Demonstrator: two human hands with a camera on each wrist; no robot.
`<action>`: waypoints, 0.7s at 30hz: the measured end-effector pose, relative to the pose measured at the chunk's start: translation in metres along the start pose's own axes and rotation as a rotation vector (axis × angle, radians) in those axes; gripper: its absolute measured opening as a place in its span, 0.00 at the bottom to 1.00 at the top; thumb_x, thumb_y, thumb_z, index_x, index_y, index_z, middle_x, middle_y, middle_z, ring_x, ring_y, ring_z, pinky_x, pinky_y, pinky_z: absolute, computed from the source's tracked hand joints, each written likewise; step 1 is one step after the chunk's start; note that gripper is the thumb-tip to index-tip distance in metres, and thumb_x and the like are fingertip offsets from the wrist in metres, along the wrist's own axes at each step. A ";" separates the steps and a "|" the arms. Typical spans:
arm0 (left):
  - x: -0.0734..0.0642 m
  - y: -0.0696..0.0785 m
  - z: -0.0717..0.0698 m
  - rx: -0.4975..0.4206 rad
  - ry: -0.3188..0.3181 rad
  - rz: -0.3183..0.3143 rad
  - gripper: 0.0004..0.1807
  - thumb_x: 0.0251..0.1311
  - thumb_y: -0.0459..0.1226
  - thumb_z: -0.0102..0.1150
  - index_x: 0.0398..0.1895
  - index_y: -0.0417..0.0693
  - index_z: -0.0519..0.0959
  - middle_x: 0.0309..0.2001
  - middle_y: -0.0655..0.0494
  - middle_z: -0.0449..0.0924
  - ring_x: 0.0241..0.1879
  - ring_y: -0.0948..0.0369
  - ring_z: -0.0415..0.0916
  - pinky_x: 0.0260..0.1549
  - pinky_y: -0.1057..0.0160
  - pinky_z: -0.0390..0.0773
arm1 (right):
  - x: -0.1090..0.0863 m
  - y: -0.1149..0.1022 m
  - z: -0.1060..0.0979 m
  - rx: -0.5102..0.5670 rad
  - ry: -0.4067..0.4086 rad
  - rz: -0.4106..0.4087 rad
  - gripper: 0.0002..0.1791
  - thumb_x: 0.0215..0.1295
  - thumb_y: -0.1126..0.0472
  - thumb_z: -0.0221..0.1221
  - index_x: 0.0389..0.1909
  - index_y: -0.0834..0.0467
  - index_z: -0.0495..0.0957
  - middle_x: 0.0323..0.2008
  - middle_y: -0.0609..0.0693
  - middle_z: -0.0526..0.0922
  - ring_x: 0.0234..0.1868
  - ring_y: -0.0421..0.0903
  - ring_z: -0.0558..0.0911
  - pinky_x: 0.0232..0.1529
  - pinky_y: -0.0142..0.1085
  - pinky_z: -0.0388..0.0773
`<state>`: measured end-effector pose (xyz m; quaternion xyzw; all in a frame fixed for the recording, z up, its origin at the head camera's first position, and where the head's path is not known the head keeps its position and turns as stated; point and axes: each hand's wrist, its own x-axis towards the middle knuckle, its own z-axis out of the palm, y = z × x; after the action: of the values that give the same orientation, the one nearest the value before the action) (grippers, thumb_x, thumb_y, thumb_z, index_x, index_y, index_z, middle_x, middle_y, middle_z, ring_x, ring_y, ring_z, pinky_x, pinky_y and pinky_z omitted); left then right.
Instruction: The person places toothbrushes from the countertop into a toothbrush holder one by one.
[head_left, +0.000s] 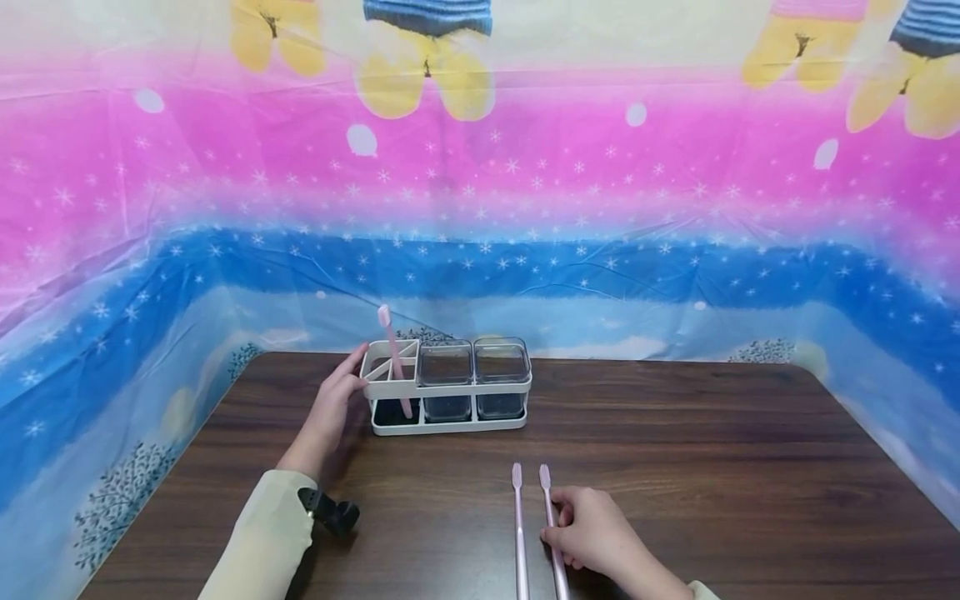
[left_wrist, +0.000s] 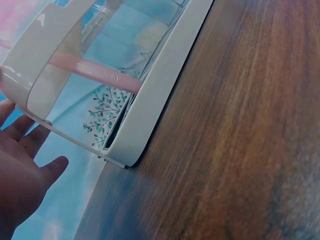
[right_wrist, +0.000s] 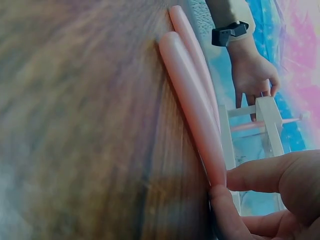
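Note:
A white toothbrush holder stands on the table, with two clear cups and a divided section at its left end. One pink toothbrush leans upright in that section. My left hand grips the holder's left end at the upper rim; in the left wrist view its lower fingers extend beside the frame. Nearer me, a second pink toothbrush lies on the table. To its right, my right hand pinches a third pink toothbrush between thumb and fingers, its handle low along the tabletop in the right wrist view.
The dark wood table reaches to a printed cloth backdrop just behind the holder. A black wrist device sits on the left sleeve. The loose toothbrush lies close alongside the pinched one.

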<state>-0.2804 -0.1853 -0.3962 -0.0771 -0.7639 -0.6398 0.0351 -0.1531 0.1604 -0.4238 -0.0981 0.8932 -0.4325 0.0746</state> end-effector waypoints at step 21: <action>-0.001 0.000 -0.001 -0.008 -0.006 0.011 0.35 0.62 0.32 0.34 0.76 0.43 0.50 0.77 0.46 0.43 0.75 0.50 0.38 0.70 0.44 0.43 | 0.001 -0.013 -0.016 0.043 0.084 0.030 0.27 0.45 0.73 0.61 0.52 0.75 0.72 0.19 0.47 0.76 0.12 0.40 0.74 0.12 0.33 0.73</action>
<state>-0.2800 -0.1866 -0.3965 -0.0830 -0.7610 -0.6424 0.0360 -0.1559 0.1648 -0.4039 -0.0648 0.8875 -0.4540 0.0455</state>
